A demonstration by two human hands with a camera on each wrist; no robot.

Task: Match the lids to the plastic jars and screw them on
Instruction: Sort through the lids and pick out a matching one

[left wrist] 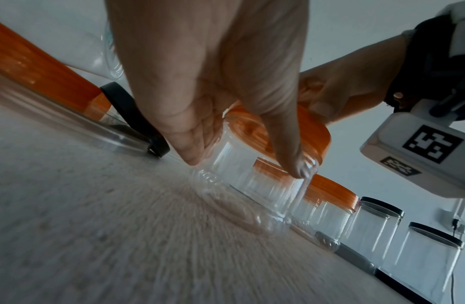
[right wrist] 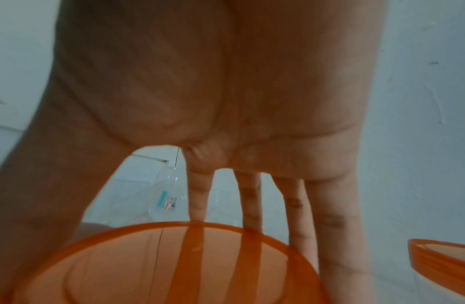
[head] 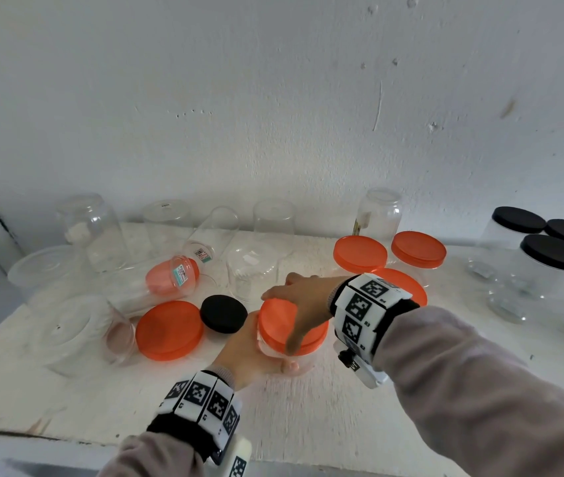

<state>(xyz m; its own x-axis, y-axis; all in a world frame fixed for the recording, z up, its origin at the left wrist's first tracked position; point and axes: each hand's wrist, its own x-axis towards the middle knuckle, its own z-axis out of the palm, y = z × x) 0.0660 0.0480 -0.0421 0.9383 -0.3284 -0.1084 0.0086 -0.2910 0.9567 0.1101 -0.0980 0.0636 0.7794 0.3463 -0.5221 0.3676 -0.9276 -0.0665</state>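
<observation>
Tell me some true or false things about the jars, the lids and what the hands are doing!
1. The left hand holds a clear jar. True.
2. The right hand grips a black lid. False: it grips an orange lid on that jar.
3. A loose black lid lies on the table. True.
4. The jars at far right have orange lids. False: black lids.

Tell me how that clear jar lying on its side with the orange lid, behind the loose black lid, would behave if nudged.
The jar on its side would probably roll: its round wall rests on the table. It looks light, being thin clear plastic and seemingly empty. It may stop soon, since upright jars stand close beside it.
</observation>
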